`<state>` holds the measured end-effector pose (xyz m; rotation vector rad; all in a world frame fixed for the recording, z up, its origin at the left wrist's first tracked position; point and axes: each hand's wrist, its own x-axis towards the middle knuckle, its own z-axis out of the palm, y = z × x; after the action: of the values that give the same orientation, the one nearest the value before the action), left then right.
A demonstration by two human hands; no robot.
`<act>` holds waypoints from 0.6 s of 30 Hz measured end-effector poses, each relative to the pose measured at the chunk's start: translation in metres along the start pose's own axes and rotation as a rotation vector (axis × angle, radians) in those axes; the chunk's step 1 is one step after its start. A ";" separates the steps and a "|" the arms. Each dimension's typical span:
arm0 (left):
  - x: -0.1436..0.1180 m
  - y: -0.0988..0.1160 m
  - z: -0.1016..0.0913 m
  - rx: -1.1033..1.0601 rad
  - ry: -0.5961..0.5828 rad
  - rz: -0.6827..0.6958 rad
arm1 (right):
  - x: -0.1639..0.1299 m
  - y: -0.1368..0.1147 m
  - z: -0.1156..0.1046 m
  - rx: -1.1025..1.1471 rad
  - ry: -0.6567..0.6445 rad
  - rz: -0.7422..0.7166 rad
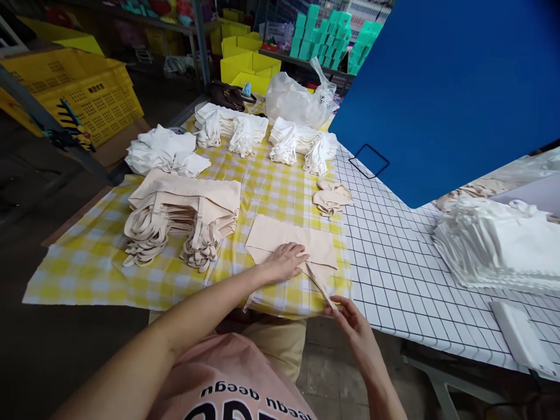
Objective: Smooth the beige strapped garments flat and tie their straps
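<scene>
The near part of the beige bag (292, 242) is covered by the left hand (286, 261). The end of its strap (322, 287) is hidden within the fingers of the right hand (352, 318). The white stack (499, 248) is cut off by the right edge. The print on the pink shirt (227, 379) is cropped at the bottom edge. The contents of the clear plastic bag (297, 99) cannot be made out.

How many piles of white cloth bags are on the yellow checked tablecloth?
3. One loose pile of white cloth bags at the far left, one stack at the far middle, one stack at the far right. More may be hidden behind.
</scene>
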<state>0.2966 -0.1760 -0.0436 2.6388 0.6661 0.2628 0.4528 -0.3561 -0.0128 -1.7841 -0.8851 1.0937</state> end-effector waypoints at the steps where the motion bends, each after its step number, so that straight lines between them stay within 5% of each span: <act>1: -0.001 -0.003 -0.001 -0.037 -0.015 0.013 | -0.005 0.003 0.002 -0.055 0.049 -0.025; 4: -0.011 -0.016 -0.009 -0.143 0.000 -0.002 | -0.019 0.006 0.012 -0.206 0.153 -0.103; 10: -0.067 -0.039 -0.024 -0.107 0.101 -0.201 | -0.028 0.017 0.087 -0.143 -0.435 0.088; 14: -0.102 -0.032 -0.017 -0.029 0.062 -0.165 | -0.019 0.020 0.157 0.051 -0.410 0.093; 18: -0.116 -0.024 -0.007 0.005 -0.013 -0.146 | -0.019 0.010 0.180 0.094 -0.492 0.059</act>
<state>0.1838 -0.2107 -0.0569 2.5787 0.8510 0.2012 0.2814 -0.3240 -0.0630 -1.4929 -1.0491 1.6247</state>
